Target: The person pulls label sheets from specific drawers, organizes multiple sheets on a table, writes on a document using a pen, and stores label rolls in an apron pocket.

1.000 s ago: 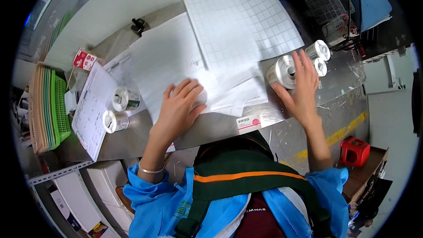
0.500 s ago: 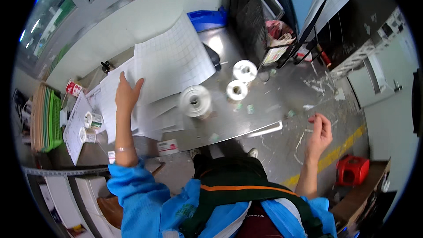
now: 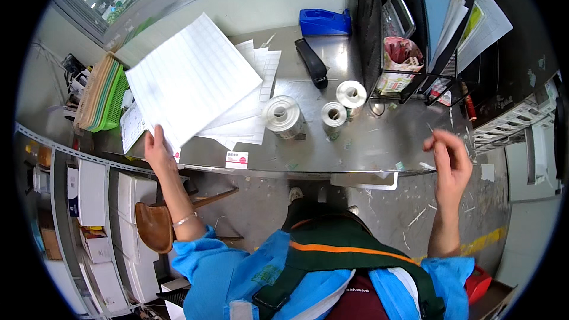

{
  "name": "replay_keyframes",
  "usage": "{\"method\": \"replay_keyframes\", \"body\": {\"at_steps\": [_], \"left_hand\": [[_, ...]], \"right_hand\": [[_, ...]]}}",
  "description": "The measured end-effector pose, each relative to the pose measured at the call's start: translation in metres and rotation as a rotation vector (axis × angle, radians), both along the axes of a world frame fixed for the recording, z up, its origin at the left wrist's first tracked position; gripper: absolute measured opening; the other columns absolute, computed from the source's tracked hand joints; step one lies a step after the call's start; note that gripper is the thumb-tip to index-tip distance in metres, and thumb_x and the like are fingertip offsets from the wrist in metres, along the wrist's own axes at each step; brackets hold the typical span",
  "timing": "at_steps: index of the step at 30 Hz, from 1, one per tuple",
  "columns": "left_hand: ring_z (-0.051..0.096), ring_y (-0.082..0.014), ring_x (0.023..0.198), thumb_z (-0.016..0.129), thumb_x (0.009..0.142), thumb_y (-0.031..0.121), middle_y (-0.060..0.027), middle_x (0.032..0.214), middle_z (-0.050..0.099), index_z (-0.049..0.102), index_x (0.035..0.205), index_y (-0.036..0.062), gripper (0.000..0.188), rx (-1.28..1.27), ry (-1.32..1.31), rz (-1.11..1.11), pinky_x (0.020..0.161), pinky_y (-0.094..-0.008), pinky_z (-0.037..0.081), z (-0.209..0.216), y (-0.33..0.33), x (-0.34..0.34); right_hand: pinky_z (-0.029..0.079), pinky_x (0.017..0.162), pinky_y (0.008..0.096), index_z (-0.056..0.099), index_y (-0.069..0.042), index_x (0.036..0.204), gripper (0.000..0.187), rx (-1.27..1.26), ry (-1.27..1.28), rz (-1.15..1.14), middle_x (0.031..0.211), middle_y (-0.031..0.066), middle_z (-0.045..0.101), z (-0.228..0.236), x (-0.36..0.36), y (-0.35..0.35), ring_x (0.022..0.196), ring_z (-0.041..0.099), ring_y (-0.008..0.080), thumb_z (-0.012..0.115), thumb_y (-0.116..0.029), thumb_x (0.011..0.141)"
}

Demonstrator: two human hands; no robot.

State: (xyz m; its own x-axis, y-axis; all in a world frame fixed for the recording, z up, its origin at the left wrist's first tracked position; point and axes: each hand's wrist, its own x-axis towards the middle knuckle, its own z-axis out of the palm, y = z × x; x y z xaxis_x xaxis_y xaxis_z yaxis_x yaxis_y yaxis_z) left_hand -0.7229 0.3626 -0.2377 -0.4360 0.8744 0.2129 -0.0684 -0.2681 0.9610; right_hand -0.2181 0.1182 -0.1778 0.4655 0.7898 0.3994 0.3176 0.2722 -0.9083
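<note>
Pinched between the fingers of my left hand (image 3: 157, 153) is the near corner of a large white sheet of paper (image 3: 192, 77), printed with a faint grid. The sheet is raised at a slant over other loose papers (image 3: 252, 124) on the metal table. My right hand (image 3: 450, 157) is off the table's right front edge, its fingers curled together. A thin dark line shows at its fingertips; what it is, I cannot make out. Between the hands stand a large label roll (image 3: 283, 117) and two smaller label rolls (image 3: 352, 97), (image 3: 333, 121).
A black stapler (image 3: 312, 64) and a blue tape dispenser (image 3: 325, 22) lie toward the back. On the right stands a black mesh file rack (image 3: 370, 29) with folders. Green and beige baskets (image 3: 109, 104) are at the left. A wooden stool (image 3: 155, 225) sits below the table (image 3: 379, 148).
My left hand came from over the papers to the near left and now holds a sheet, which has swung left. The stapler is uncovered. The view has shifted; my right hand stays curled.
</note>
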Motion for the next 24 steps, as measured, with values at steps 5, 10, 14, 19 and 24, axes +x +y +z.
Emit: {"method": "replay_keyframes", "body": {"at_steps": [5,10,14,19,24], "left_hand": [[0.059,-0.0129,0.088,0.060,0.088,0.009,-0.0088,0.103,0.062,0.056,0.113,-0.0060,0.029,-0.102,-0.110,-0.002,0.079,-0.0255,0.047,-0.050,-0.009,-0.007],[0.056,-0.0095,0.086,0.061,0.088,0.010,-0.0067,0.099,0.062,0.056,0.113,-0.0052,0.030,-0.232,-0.021,-0.022,0.075,-0.0235,0.045,-0.058,-0.028,-0.024],[0.057,-0.0066,0.079,0.061,0.088,0.009,-0.0048,0.094,0.064,0.057,0.111,-0.0040,0.027,-0.325,0.008,-0.023,0.070,-0.0214,0.046,-0.062,-0.040,-0.035],[0.058,-0.0062,0.079,0.060,0.088,0.005,-0.0049,0.093,0.065,0.056,0.112,-0.0032,0.026,-0.353,-0.084,-0.166,0.071,-0.0206,0.046,-0.055,-0.043,-0.041],[0.058,-0.0091,0.089,0.058,0.087,0.002,-0.0079,0.101,0.064,0.052,0.113,-0.0045,0.027,-0.424,-0.177,-0.219,0.080,-0.0230,0.046,-0.051,-0.049,-0.034]], "right_hand": [[0.046,0.077,0.0230,0.058,0.003,0.107,0.019,-0.036,0.138,0.231,0.095,0.0062,0.063,0.027,-0.055,0.083,0.083,0.058,0.0091,0.054,-0.002,0.089],[0.047,0.073,0.0249,0.059,0.003,0.106,0.023,-0.098,-0.219,0.293,0.095,0.0060,0.064,0.028,-0.100,0.173,0.079,0.058,0.0110,0.054,-0.011,0.088],[0.047,0.075,0.0247,0.060,0.003,0.104,0.023,-0.289,-0.586,0.407,0.092,0.0071,0.065,0.026,-0.129,0.274,0.081,0.059,0.0108,0.054,-0.013,0.089],[0.048,0.069,0.0307,0.064,0.000,0.098,0.024,-0.215,-0.720,0.635,0.084,0.0120,0.066,0.000,-0.260,0.399,0.075,0.062,0.0198,0.056,-0.020,0.087],[0.049,0.075,0.0392,0.065,-0.002,0.094,0.027,-0.415,-0.766,0.465,0.094,0.0157,0.065,-0.055,-0.328,0.543,0.088,0.062,0.0299,0.056,-0.026,0.083]]}}
